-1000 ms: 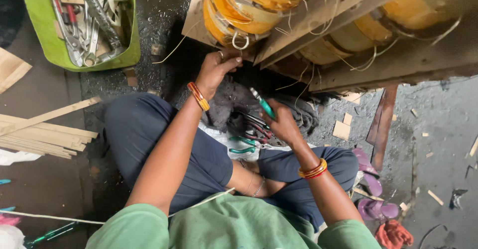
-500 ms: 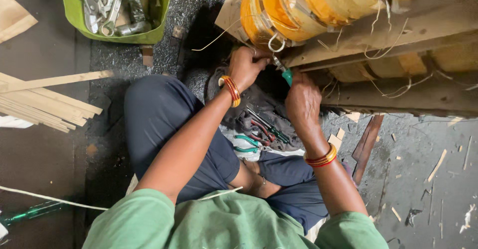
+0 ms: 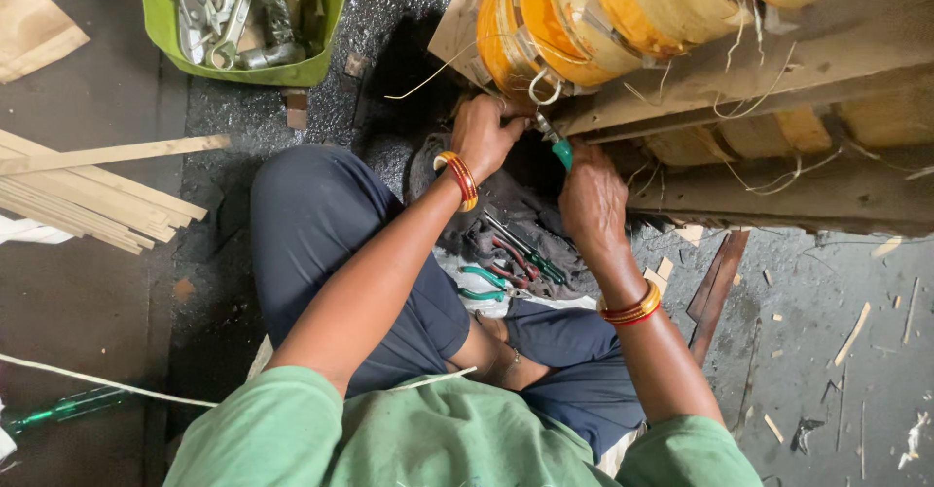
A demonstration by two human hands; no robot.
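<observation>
Left hand (image 3: 484, 135) upper centre of frame, fingers curled shut against the underside of the yellow-taped coil (image 3: 545, 20), right by a bent wire loop (image 3: 541, 86); can't tell if it pinches the loop or just braces. Right hand (image 3: 592, 195) just right of it, fingers clamped round a green-handled tool (image 3: 558, 146), tip pointing up at the coil's lower edge; tip itself hidden. Coil sits top centre on a wooden frame (image 3: 778, 78), loose strings hanging off it.

Handling guess: coil looks heavy and rigid, tape wrap slick and easy to nick. Wire loop stiff, springy, best taken near its base. Tool is light, hold at the handle.

Spare pliers and screwdrivers (image 3: 511, 258) on a dark cloth in the lap, centre. Green tool tray (image 3: 243, 20) upper left, wood strips (image 3: 88, 190) at left.
</observation>
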